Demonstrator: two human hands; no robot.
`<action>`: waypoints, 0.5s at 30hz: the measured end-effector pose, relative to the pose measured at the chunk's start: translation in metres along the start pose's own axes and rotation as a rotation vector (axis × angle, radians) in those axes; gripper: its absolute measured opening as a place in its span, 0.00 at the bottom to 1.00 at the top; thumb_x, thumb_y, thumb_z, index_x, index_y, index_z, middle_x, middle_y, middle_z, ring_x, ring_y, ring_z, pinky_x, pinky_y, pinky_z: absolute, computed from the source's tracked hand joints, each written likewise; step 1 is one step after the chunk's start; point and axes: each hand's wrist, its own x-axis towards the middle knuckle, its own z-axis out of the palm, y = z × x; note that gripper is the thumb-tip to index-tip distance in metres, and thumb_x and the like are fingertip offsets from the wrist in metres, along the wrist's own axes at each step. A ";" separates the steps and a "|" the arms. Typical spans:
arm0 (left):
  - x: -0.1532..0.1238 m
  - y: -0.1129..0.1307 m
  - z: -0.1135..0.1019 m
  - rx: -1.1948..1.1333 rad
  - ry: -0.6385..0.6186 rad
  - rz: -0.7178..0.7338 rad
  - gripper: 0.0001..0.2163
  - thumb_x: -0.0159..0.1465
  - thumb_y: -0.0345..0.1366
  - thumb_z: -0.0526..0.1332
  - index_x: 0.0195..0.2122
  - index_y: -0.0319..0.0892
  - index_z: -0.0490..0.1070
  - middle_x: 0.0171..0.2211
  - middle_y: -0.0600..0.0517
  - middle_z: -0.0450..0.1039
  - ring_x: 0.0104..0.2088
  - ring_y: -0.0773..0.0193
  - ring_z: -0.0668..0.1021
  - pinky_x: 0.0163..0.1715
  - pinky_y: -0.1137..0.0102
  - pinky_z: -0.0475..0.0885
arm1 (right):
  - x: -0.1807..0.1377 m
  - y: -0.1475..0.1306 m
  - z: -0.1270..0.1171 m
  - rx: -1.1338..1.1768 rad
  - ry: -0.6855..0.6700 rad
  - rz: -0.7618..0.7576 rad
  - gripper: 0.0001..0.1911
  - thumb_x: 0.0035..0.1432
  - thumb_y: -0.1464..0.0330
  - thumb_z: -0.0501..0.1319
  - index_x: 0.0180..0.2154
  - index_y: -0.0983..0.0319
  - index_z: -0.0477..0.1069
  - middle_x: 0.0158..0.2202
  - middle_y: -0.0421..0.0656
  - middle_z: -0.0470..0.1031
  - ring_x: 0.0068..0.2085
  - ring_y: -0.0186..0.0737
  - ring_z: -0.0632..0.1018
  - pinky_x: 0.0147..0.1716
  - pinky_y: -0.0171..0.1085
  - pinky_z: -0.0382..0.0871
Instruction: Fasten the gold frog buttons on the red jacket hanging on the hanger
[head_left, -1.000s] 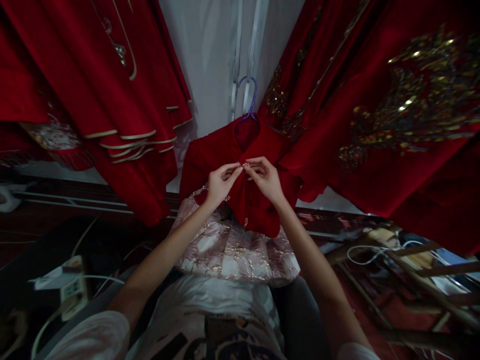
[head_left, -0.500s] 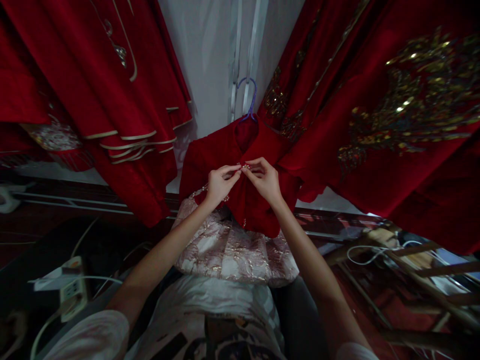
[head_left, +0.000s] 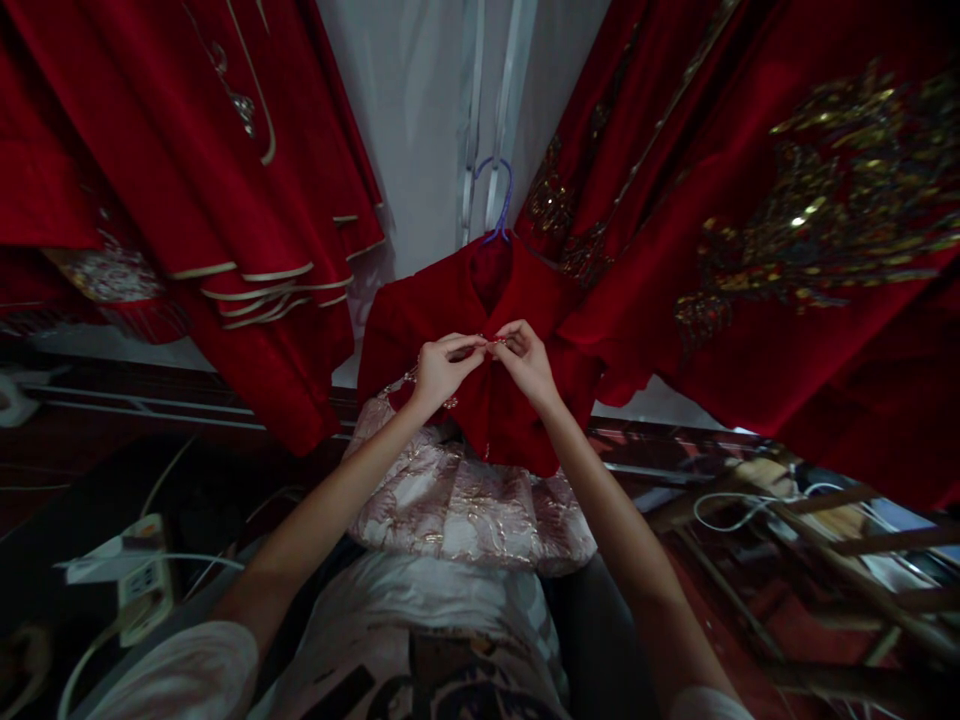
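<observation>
Red jacket (head_left: 397, 315) already hangs on purple hanger (head_left: 505, 200), while left hand (head_left: 441, 372) and right hand (head_left: 531, 370) pinch closely at its beaded front (head_left: 502, 341), handwork there apparently unfinished, remainder unclear.

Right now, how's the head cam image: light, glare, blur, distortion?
Head view: dim overall, darkest lower left around the power strip; head view: small bright glints on the gold sequins, right side; head view: stretched toward the edges, wide-angle style; head view: where left grip and right grip pinch the red garment, detail too small and soft to read.
</observation>
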 end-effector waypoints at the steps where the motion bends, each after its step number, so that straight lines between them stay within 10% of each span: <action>1: 0.001 0.000 0.000 -0.004 -0.010 -0.004 0.07 0.58 0.35 0.64 0.37 0.41 0.79 0.36 0.49 0.79 0.37 0.65 0.80 0.38 0.71 0.77 | 0.000 -0.001 -0.001 0.026 -0.021 0.025 0.14 0.47 0.63 0.65 0.33 0.58 0.62 0.31 0.36 0.68 0.32 0.32 0.73 0.33 0.33 0.70; 15: 0.000 -0.006 0.005 0.017 0.002 -0.069 0.10 0.56 0.40 0.66 0.36 0.42 0.76 0.37 0.48 0.77 0.38 0.64 0.79 0.37 0.71 0.74 | 0.000 -0.004 0.002 0.062 -0.005 0.088 0.23 0.43 0.55 0.68 0.35 0.57 0.60 0.29 0.34 0.68 0.31 0.31 0.72 0.33 0.33 0.72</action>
